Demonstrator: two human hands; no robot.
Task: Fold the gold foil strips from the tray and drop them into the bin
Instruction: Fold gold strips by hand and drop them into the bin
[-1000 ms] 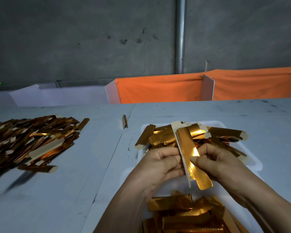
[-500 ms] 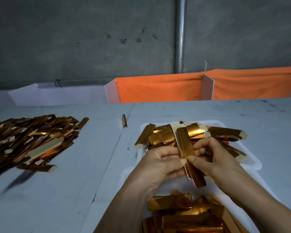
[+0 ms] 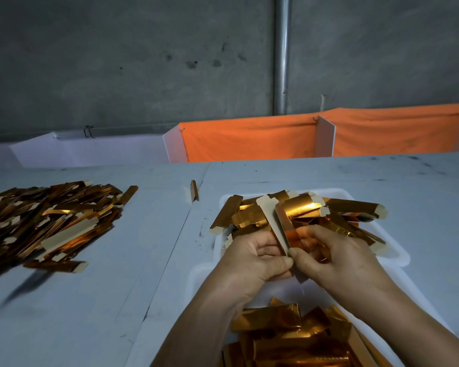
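Observation:
A gold foil strip (image 3: 284, 221) with a pale back stands nearly upright between my hands, folded lengthwise. My left hand (image 3: 252, 260) pinches its lower left side and my right hand (image 3: 329, 258) pinches its right side; my fingers hide the strip's lower end. Both hands hover over a white tray (image 3: 398, 256) that carries a heap of gold strips (image 3: 353, 210) at its far end. Closer to me, a white bin (image 3: 196, 274) holds folded gold pieces (image 3: 281, 329).
A large loose pile of gold strips (image 3: 48, 221) lies on the grey table (image 3: 143, 260) at the left. One single strip (image 3: 194, 190) sits near the table seam. Orange cloth dividers (image 3: 249, 140) and a white box (image 3: 90, 152) stand behind the table, before a concrete wall.
The strip was open and flat in my hands; now its sides are pressed together into a narrower fold, and both hands have closed in toward each other around it.

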